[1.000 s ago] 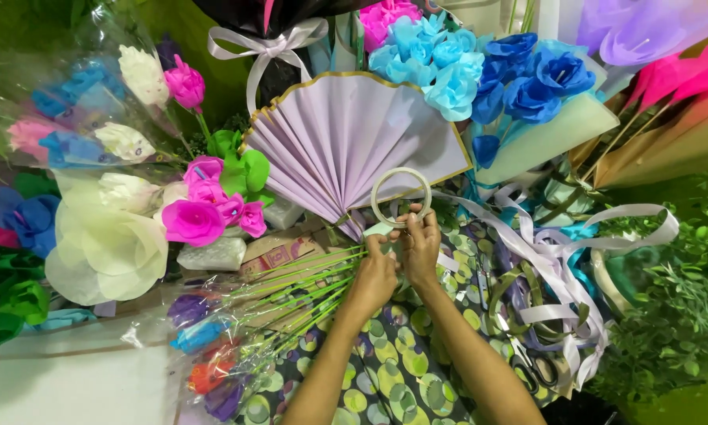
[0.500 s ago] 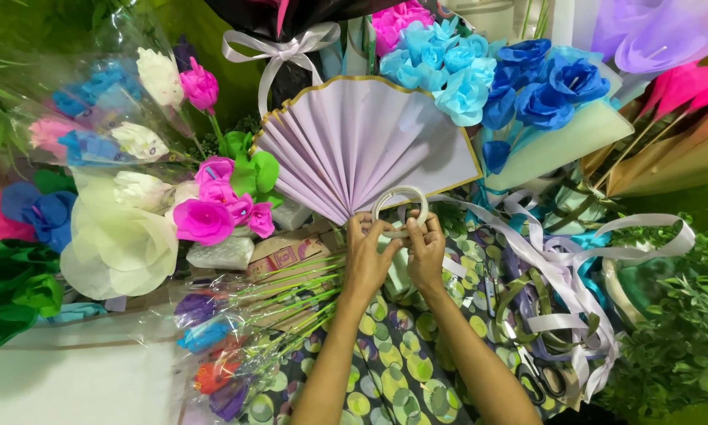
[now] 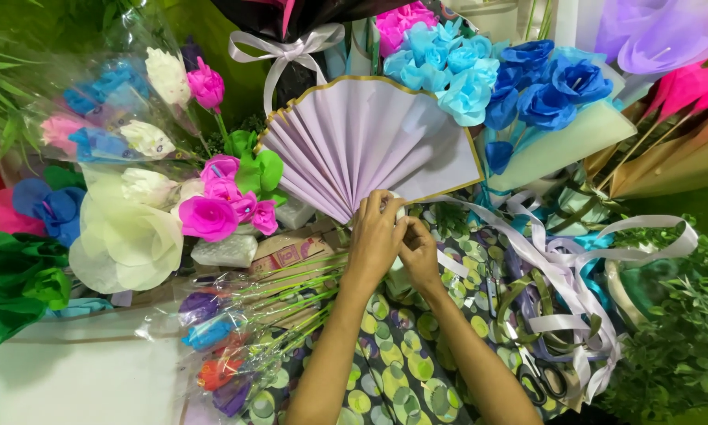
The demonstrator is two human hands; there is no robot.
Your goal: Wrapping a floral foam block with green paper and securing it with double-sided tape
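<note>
Your left hand [image 3: 377,232] and right hand [image 3: 418,250] are pressed together at the narrow base of the pleated lilac paper fan [image 3: 368,145], fingers curled and pinching there; a sliver of white tape roll [image 3: 401,211] shows just above your knuckles, though how much of it each hand grips you cannot tell from this angle. The fan spreads upward from your hands, its gold-edged arc facing away from you, resting on the green-dotted patterned cloth [image 3: 385,370] beneath your forearms. A pale lilac ribbon [image 3: 566,264] trails from near your right hand toward the right, looping in a loose heap beside a pair of scissors [image 3: 547,378]. To your left, just beside your left forearm, lies a cellophane-wrapped bunch of green-stemmed paper flowers [image 3: 236,338], and further left sit pink paper roses [image 3: 220,205] and a large cream paper bloom [image 3: 126,240]. Above the fan stand light blue paper flowers [image 3: 448,67] and dark blue paper flowers [image 3: 551,75]
</note>
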